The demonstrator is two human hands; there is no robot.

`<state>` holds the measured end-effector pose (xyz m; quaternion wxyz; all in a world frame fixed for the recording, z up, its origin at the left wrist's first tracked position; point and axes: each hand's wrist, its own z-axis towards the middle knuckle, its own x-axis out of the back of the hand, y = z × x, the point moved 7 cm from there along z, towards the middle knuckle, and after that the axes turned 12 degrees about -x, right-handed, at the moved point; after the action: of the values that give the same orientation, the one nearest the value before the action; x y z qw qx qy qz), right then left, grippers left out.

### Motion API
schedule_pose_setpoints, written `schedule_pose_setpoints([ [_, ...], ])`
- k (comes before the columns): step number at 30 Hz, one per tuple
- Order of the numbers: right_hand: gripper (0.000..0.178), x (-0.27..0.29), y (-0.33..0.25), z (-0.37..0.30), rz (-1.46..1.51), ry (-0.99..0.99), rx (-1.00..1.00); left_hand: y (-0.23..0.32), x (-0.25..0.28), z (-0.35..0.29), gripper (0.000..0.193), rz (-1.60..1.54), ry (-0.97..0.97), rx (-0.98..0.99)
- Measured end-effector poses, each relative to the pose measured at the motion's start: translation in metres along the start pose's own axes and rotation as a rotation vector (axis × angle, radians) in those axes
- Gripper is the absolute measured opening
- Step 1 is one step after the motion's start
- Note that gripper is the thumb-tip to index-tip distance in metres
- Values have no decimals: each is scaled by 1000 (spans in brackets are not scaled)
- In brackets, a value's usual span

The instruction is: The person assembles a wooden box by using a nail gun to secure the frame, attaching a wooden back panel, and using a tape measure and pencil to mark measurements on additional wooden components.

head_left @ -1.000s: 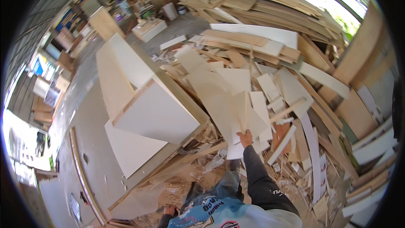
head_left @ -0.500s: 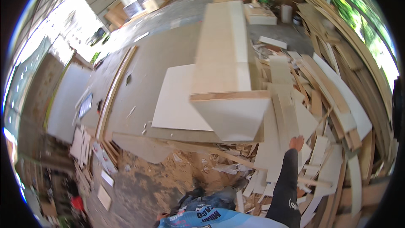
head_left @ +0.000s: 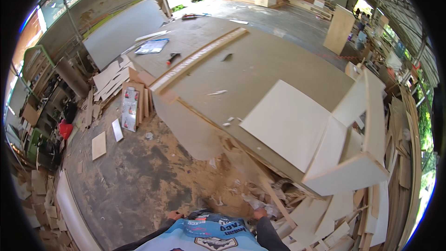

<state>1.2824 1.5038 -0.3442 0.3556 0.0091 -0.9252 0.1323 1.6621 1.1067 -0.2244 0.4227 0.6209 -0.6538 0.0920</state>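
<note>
A big brown-grey worktop (head_left: 278, 60) is seen in front of the person. Both hands are held low off its near side, apart from it. The left hand (head_left: 175, 215) is held farther left, over the dirty floor (head_left: 153, 186). Its fingers look bent, but it cannot be told if they are wide or narrow, or if something is held. The right hand (head_left: 260, 213) is held closer to the near edge of the worktop, near some crumpled plastic (head_left: 253, 201) and a long wood strip (head_left: 278, 202). Its fingers are too small to see well, so it cannot be told how they are set.

On the right part of the worktop, a white sheet (head_left: 283, 125) is laid flat. At its near right corner, an open white box shape (head_left: 346, 174) is seen, made of boards. Many scrap boards (head_left: 325, 211) are heaped off that same corner. On the left part of the worktop, a long wooden bar (head_left: 200, 60) is laid, and a small tool (head_left: 173, 58) and a blue and white packet (head_left: 152, 46) are placed beyond it. Off the left side, thin brown pieces (head_left: 114, 79) are piled.
</note>
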Motion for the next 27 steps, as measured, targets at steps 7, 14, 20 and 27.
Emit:
schedule_pose_setpoints([
  [7, 28, 39, -265, 9, 203, -59, 141, -50, 112, 102, 35, -189, 163, -64],
  [14, 21, 83, -462, 27, 307, 15, 397, -20, 203, 158, 18, -820, 425, -55],
  [20, 20, 142, -636, 26, 543, 24, 585, 3, 245, 200, 13, -1258, 451, -2],
  [27, 17, 244, -862, 55, 522, 458, 871, -53, 349, 260, 12, -1225, 686, -2],
])
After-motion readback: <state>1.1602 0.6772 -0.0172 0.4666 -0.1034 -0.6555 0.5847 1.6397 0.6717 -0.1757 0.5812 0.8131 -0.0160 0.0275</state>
